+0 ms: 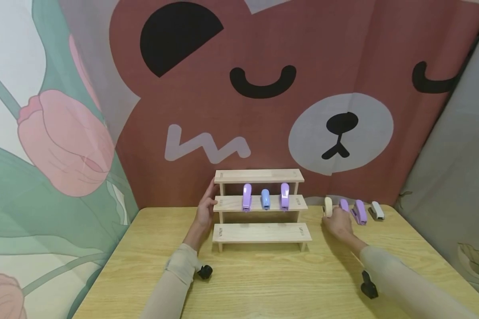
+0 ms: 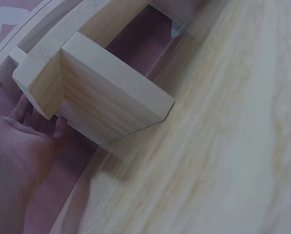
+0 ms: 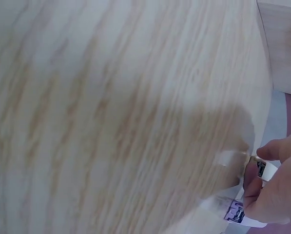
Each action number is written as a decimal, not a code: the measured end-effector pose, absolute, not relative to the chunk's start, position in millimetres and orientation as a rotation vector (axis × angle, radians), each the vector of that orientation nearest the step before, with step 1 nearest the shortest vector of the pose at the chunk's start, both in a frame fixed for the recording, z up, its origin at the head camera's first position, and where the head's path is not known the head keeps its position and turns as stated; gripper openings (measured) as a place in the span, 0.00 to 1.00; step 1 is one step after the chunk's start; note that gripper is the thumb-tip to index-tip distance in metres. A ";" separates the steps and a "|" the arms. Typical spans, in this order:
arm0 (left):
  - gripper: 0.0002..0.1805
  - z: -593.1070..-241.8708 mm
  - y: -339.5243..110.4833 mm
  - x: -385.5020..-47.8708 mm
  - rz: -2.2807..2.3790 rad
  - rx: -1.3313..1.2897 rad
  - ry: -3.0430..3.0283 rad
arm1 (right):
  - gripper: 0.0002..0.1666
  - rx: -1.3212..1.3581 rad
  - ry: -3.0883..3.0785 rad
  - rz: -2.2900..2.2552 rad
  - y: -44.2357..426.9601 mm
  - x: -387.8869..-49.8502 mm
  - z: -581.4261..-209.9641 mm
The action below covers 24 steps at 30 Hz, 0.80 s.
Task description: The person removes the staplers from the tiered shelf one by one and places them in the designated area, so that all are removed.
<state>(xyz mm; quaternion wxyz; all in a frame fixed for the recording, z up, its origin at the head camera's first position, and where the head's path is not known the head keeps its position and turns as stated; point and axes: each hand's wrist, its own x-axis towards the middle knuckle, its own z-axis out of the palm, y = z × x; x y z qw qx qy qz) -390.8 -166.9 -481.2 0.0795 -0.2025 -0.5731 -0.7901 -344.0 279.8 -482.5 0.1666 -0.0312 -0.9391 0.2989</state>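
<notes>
My left hand (image 1: 204, 213) grips the left side of a three-tier wooden shelf (image 1: 262, 232), its thumb at the end of the middle tier. In the left wrist view, the fingers reach around behind the shelf's end board (image 2: 111, 92). On the middle tier stand a purple stapler (image 1: 246, 197), a smaller blue stapler (image 1: 265, 199) and another purple stapler (image 1: 284, 196). To the right of the shelf, my right hand (image 1: 338, 223) pinches a cream stapler (image 1: 328, 207) between thumb and fingers, low at the table. A purple stapler (image 3: 235, 212) lies beside those fingers, partly hidden by the hand.
Further right on the wooden table (image 1: 259, 283) are a larger purple stapler (image 1: 359, 212) and a white-grey stapler (image 1: 377, 211). A curtain (image 1: 207, 106) with a bear print hangs right behind the table. Black wrist cameras sit at both cuffs.
</notes>
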 end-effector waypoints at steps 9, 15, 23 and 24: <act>0.44 -483.5 -166.5 -387.1 -2.373 -0.578 -1.725 | 0.27 0.002 -2.566 0.841 280.1 -342.4 -473.6; 0.44 -481.9 -166.6 -387.0 -2.399 -0.557 -1.702 | 0.29 0.033 -2.542 0.909 270.2 -337.7 -456.2; 0.44 -477.6 -165.4 -386.9 -2.402 -0.524 -1.733 | 0.27 0.016 -2.448 1.032 244.6 -325.4 -432.0; 0.44 -477.1 -165.3 -386.9 -2.396 -0.529 -1.734 | 0.26 0.007 -2.435 1.055 241.3 -324.3 -429.6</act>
